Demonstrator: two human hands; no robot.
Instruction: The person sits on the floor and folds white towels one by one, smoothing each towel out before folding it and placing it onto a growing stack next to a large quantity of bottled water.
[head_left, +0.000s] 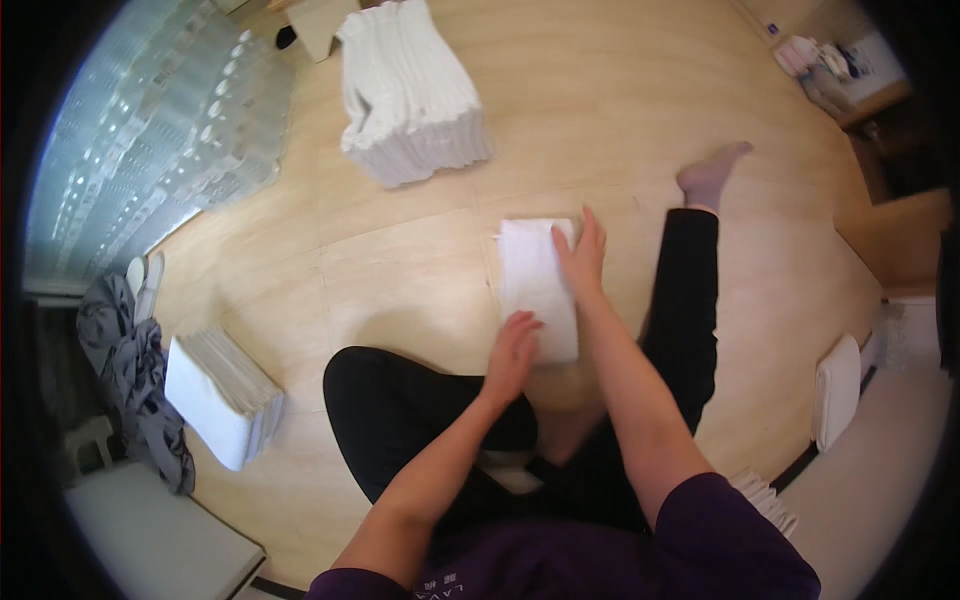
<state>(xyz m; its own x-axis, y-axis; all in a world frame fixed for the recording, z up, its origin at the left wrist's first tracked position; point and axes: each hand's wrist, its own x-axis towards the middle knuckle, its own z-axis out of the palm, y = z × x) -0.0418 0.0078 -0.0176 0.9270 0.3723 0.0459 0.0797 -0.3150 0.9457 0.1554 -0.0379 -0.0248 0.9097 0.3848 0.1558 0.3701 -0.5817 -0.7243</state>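
Note:
A folded white cloth (534, 277) lies flat on the wooden floor in front of me. My left hand (516, 352) rests on its near left part, fingers slightly bent. My right hand (583, 251) is at the cloth's far right edge, with the thumb over the cloth and the fingers spread beside it. Beyond, to the left, stands a large stack of white cloths (412, 97). A smaller stack of folded white cloths (225, 397) leans on the floor at the left.
Clear plastic packs (180, 120) rise at the far left. A crumpled grey cloth (127, 375) and a pale box-like piece (157, 532) lie at the left. My outstretched leg (682, 300) is at the right, near a wooden cabinet (900, 240). Another folded white cloth (836, 394) lies farther right.

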